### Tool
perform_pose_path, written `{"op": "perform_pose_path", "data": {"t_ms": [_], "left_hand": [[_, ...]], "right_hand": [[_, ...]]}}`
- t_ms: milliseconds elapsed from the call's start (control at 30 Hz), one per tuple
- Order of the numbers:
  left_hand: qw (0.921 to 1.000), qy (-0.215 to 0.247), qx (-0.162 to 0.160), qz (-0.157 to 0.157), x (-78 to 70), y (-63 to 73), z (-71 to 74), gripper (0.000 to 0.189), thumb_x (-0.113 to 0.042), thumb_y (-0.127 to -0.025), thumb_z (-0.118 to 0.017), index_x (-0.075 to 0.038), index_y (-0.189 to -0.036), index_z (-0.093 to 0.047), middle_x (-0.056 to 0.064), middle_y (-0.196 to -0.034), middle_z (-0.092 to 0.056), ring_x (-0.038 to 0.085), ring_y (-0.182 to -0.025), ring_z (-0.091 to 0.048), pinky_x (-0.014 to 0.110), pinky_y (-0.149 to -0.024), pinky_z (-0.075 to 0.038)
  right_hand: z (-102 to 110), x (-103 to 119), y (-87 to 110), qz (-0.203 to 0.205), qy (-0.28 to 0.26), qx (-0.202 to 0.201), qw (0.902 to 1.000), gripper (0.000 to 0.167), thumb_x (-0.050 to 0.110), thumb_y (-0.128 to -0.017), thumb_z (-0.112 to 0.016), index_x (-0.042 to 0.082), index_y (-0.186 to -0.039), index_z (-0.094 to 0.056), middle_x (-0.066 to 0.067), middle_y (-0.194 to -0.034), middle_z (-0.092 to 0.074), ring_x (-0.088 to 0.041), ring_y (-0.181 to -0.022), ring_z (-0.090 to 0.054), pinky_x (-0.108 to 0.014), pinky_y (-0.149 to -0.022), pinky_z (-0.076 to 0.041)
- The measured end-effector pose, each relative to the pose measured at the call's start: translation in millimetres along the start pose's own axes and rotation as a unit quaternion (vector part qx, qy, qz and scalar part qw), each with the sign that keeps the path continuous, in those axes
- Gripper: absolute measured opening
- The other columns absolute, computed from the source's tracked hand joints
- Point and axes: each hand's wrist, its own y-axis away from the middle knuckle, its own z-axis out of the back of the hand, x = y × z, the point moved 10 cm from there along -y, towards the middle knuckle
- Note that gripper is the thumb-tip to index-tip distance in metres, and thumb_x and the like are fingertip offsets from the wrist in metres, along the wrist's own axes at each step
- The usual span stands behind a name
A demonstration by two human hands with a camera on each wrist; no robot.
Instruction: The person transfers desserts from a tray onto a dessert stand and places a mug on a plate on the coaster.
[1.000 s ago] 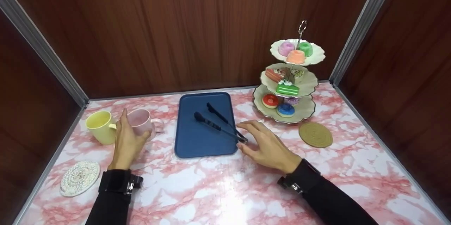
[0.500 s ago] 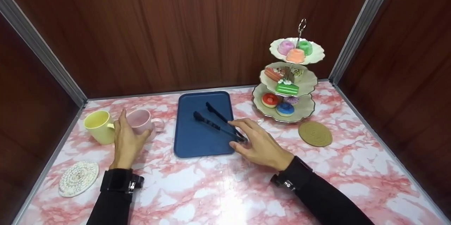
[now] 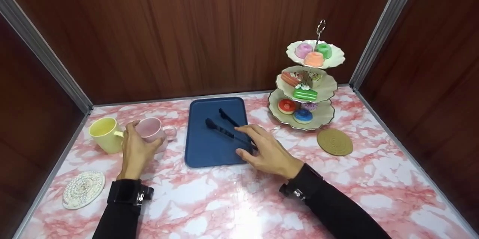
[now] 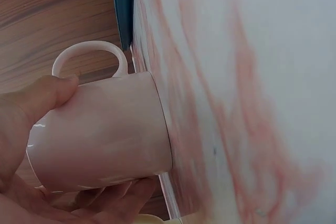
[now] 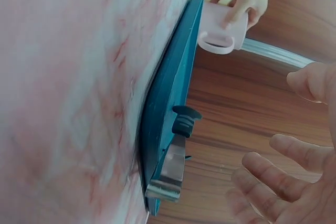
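My left hand (image 3: 135,155) grips the pink mug (image 3: 150,128) from its left side, which stands upright. In the left wrist view the thumb presses one side of the mug (image 4: 105,135), near its handle, and the other fingers wrap the opposite side. My right hand (image 3: 267,155) hovers with spread fingers over the right edge of the blue tray (image 3: 202,156). Below it lie black-handled metal tongs (image 3: 221,129), their hinge end jutting toward the tray's edge. The right wrist view shows a gap between the fingers and the tongs (image 5: 174,158).
A yellow mug (image 3: 108,140) stands just left of the pink one. A three-tier stand (image 3: 322,120) with toy cakes and doughnuts rises at back right, beside a tan coaster (image 3: 335,142). A white beaded coaster (image 3: 84,189) lies at front left. Wooden panels (image 3: 209,33) enclose the table.
My right hand has moved left, further over the tongs and tray. My left fingers have closed in around the pink mug, which has shifted slightly right.
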Motion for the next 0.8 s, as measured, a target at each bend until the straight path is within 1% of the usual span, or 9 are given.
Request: {"op": "perform_pose_path", "data": {"t_ms": [133, 267, 333, 433, 600, 800], "left_hand": [[0.9999, 0.011, 0.005, 0.003, 0.5, 0.3, -1.0, 0.096, -0.039, -0.062, -0.082, -0.012, -0.136, -0.027, 0.022, -0.130, -0.048, 0.038, -0.112, -0.052, 0.049, -0.092, -0.045], [0.9999, 0.009, 0.009, 0.004, 1.5, 1.0, -2.8, 0.098, -0.037, -0.062, -0.082, -0.011, -0.138, -0.025, 0.022, -0.130, -0.048, 0.039, -0.112, -0.052, 0.050, -0.093, -0.045], [0.9999, 0.006, 0.012, 0.006, 2.6, 1.4, -3.6, 0.098, -0.036, -0.062, -0.082, -0.010, -0.138, -0.026, 0.021, -0.129, -0.049, 0.038, -0.113, -0.052, 0.049, -0.094, -0.045], [0.9998, 0.000, 0.014, 0.014, 4.9, 2.5, -4.0, 0.099, -0.040, -0.060, -0.083, -0.010, -0.138, -0.029, 0.020, -0.127, -0.052, 0.036, -0.112, -0.054, 0.047, -0.093, -0.045], [0.9996, -0.001, 0.007, 0.026, 5.5, 3.9, -2.3, 0.100, -0.047, -0.055, -0.083, -0.009, -0.134, -0.035, 0.018, -0.120, -0.058, 0.033, -0.107, -0.057, 0.045, -0.090, -0.047], [0.9996, -0.008, -0.007, 0.027, 3.3, 5.5, 1.4, 0.099, -0.050, -0.053, -0.083, -0.008, -0.131, -0.039, 0.018, -0.113, -0.062, 0.033, -0.102, -0.059, 0.044, -0.085, -0.048]], "right_hand": [[-4.3, 1.4, -3.6, -0.002, -0.015, 0.005, 0.9999, 0.062, 0.048, -0.083, -0.058, 0.038, -0.139, -0.032, 0.014, -0.132, -0.046, -0.003, -0.120, -0.046, -0.032, -0.099, -0.043], [-8.6, 1.3, -6.4, -0.013, -0.015, 0.009, 0.9998, 0.063, 0.050, -0.083, -0.057, 0.039, -0.139, -0.031, 0.016, -0.133, -0.043, 0.000, -0.122, -0.043, -0.032, -0.101, -0.042], [-10.6, 1.0, -7.5, -0.020, -0.011, 0.011, 0.9997, 0.063, 0.052, -0.083, -0.056, 0.040, -0.139, -0.030, 0.017, -0.133, -0.042, 0.001, -0.122, -0.041, -0.033, -0.102, -0.041], [-13.3, 2.1, -9.4, -0.022, -0.010, 0.011, 0.9996, 0.063, 0.052, -0.083, -0.056, 0.041, -0.139, -0.029, 0.018, -0.133, -0.041, 0.001, -0.123, -0.040, -0.033, -0.102, -0.041], [-15.7, 4.7, -12.5, -0.019, -0.017, 0.010, 0.9996, 0.063, 0.052, -0.083, -0.057, 0.040, -0.139, -0.030, 0.017, -0.132, -0.042, 0.000, -0.123, -0.041, -0.034, -0.101, -0.042], [-15.7, 6.4, -15.5, -0.016, -0.020, 0.005, 0.9997, 0.062, 0.051, -0.083, -0.057, 0.040, -0.138, -0.030, 0.016, -0.132, -0.044, -0.001, -0.122, -0.043, -0.033, -0.100, -0.042]]}}
